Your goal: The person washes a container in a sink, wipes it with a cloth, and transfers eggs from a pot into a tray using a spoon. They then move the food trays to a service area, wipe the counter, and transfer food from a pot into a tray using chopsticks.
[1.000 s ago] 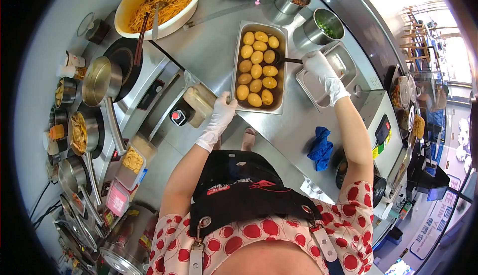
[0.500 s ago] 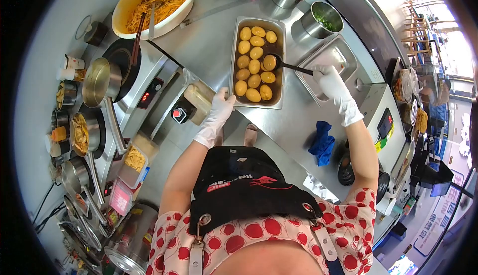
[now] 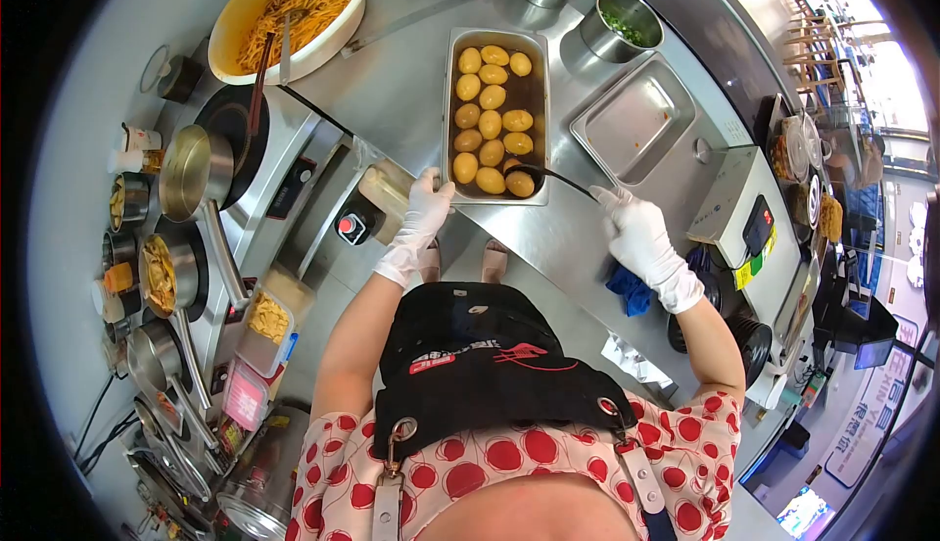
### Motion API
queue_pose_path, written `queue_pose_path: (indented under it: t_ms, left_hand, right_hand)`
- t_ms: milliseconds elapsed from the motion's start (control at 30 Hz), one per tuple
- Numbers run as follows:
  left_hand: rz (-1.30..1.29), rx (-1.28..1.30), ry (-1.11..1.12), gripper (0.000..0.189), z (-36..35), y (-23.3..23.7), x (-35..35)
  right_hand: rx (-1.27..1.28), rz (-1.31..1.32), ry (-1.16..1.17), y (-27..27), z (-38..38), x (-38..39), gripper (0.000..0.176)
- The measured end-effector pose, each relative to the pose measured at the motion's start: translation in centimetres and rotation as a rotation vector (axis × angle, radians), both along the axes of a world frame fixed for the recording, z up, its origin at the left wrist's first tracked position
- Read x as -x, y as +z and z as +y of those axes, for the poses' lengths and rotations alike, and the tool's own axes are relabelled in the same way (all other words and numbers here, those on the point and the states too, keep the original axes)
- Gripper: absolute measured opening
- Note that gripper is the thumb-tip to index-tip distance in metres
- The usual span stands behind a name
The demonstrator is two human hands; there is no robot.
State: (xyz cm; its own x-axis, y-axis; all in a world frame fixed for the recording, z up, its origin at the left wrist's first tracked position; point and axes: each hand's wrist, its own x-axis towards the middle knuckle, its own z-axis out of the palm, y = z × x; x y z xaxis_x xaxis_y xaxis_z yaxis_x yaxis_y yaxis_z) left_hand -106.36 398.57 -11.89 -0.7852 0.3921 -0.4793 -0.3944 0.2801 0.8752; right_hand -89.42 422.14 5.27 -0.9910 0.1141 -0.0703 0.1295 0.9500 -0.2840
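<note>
The right hand (image 3: pixel 636 231) clasps a ladle (image 3: pixel 563 178) in its fingers, head at five o'clock in the tray (image 3: pixel 547 100) of eggs (image 3: pixel 491 123) on the counter (image 3: pixel 514 239). The left hand (image 3: pixel 423 210) touches the tray's seven o'clock corner, fingers' grip unclear. A pan (image 3: pixel 622 125) lies at three o'clock.

right hand (image 3: pixel 634 230): grips black ladle (image 3: pixel 563 180), right of centre
left hand (image 3: pixel 427 210): on tray (image 3: pixel 546 115), lower-left corner
eggs (image 3: pixel 492 123): in tray, upper centre
white bowl (image 3: pixel 333 47): upper left
</note>
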Motion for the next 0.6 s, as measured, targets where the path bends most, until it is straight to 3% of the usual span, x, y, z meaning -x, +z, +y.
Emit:
queue_pose_path:
  t_ms: [233, 500, 600]
  left_hand:
    - [-0.014, 0.051, -0.080, 0.037, -0.3, -0.1, 0.2]
    - [0.002, 0.024, 0.020, 0.031, 0.1, 0.5, -0.1]
    - [0.126, 0.041, -0.004, 0.031, -0.1, -1.9, 0.0]
  right_hand:
    - [-0.422, 0.109, 0.158, 0.2, -2.3, 0.0, 0.044]
    - [-0.415, 0.157, 0.052, -1.9, -2.8, 2.9, 0.044]
    - [-0.452, 0.158, 0.023, -3.4, -3.0, 4.1, 0.041]
